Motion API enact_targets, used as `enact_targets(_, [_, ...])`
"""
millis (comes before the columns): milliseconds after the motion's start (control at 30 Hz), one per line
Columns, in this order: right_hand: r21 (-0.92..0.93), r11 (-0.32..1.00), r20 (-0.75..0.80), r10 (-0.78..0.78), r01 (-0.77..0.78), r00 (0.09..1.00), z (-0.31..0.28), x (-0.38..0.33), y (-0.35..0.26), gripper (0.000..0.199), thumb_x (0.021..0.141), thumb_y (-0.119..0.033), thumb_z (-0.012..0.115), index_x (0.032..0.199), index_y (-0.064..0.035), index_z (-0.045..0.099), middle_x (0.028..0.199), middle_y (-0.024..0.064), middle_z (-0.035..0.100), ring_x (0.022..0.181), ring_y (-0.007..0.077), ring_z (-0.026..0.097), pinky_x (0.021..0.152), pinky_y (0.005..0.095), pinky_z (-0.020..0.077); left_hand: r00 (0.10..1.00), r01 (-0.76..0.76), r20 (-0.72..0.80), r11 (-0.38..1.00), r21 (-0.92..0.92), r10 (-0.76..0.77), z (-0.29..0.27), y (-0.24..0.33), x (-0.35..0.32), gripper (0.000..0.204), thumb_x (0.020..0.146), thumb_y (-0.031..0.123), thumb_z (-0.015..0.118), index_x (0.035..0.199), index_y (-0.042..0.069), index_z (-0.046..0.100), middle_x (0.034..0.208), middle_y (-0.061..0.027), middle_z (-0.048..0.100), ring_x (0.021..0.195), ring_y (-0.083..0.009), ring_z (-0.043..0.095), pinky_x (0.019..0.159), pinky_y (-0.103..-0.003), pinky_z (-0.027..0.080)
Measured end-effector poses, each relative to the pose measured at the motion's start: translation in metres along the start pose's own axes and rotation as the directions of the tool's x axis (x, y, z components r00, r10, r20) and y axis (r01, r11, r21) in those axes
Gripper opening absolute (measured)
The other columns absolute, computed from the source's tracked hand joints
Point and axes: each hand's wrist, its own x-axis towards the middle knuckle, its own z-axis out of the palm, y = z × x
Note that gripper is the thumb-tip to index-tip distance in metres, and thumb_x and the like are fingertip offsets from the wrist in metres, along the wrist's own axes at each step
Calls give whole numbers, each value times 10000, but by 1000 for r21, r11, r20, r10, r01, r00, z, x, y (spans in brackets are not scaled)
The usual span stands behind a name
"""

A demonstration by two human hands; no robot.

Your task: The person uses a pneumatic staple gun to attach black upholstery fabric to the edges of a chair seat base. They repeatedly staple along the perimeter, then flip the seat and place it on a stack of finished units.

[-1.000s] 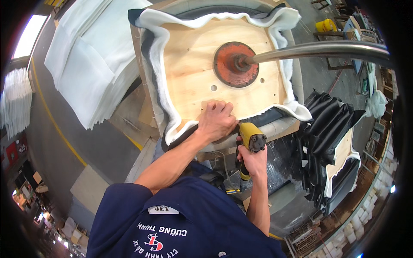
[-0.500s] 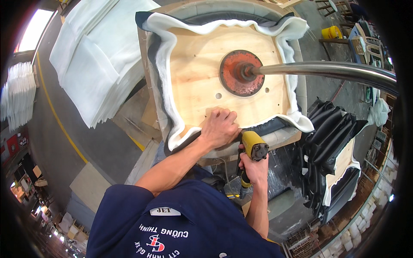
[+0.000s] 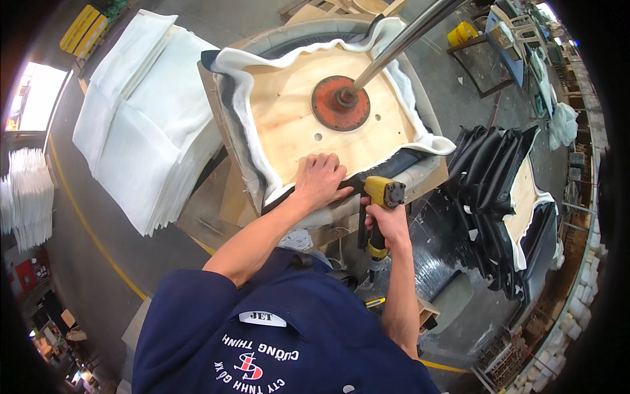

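Observation:
A pale plywood panel (image 3: pixel 282 98) lies on top of white padding (image 3: pixel 244 105) and a black leather-like cover (image 3: pixel 405 159) whose edges rise around it. At the near edge my left hand (image 3: pixel 320 178) presses the cover down over the wood, fingers bent on the panel and thumb stretched to the right. My right hand (image 3: pixel 388 223) is wrapped round the grip of a yellow staple gun (image 3: pixel 379 189), its nose beside my left thumb at the cover's folded edge. A round orange plate (image 3: pixel 335 115) on a metal rod (image 3: pixel 410 41) bears on the panel's middle.
Stacked white padding sheets (image 3: pixel 144 131) stand to the left. At the right lies a pile of black covers (image 3: pixel 485 171) with another wooden panel (image 3: pixel 523 197). A yellow bucket (image 3: pixel 462 33) stands on a table farther back. The rod slants up over the panel's far right.
The whole view has turned, so the rod now slants upward. My left fingers have straightened somewhat, and the near-left white padding edge is now covered by black. The staple gun stays beside my left hand.

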Motion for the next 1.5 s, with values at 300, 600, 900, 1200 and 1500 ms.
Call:
enact_targets(300, [-65, 998, 46, 9, -6, 999, 6, 5, 1, 331, 833, 8, 648, 1163, 26, 670, 991, 80, 738, 581, 121, 625, 519, 294, 524, 992, -7, -124, 1000, -8, 6, 20, 0, -9, 259, 830, 345, 749, 936, 128, 654, 1019, -74, 536, 1024, -289, 513, 907, -451, 381])
enact_targets(600, [-266, 964, -49, -13, 0, 999, 27, 3, -9, 186, 826, -27, 648, 997, 39, 680, 790, 76, 696, 555, 157, 640, 520, 319, 530, 989, 66, -129, 998, -2, -66, 27, 8, -10, 194, 828, 316, 732, 874, 147, 647, 1011, -83, 535, 1049, -292, 507, 920, -460, 368])
enact_targets(900, [-20, 999, -37, 28, -28, 999, 8, 0, 2, 290, 835, -5, 657, 1121, 34, 686, 984, 74, 738, 597, 131, 648, 538, 290, 534, 997, 65, -33, 998, -21, -66, 4, 3, -11, 252, 889, 346, 713, 1004, 130, 653, 1046, -99, 540, 1056, -299, 512, 919, -466, 377])
enact_targets(1200, [-158, 987, 52, 34, -25, 998, 14, 0, -7, 325, 823, 14, 667, 1147, 39, 669, 1011, 78, 736, 608, 130, 648, 539, 298, 535, 988, 117, -93, 992, -51, -121, 11, 7, -7, 183, 862, 313, 725, 946, 167, 653, 1007, -80, 550, 1029, -296, 530, 901, -466, 392])
enact_targets(1500, [-272, 962, 7, 35, -32, 999, 28, 5, -5, 361, 824, 7, 657, 1182, 41, 620, 912, 85, 714, 573, 148, 640, 524, 324, 531, 986, 147, -72, 988, -40, -150, 17, 11, -9, 179, 803, 284, 735, 921, 186, 642, 969, -57, 508, 1016, -272, 510, 874, -447, 364])
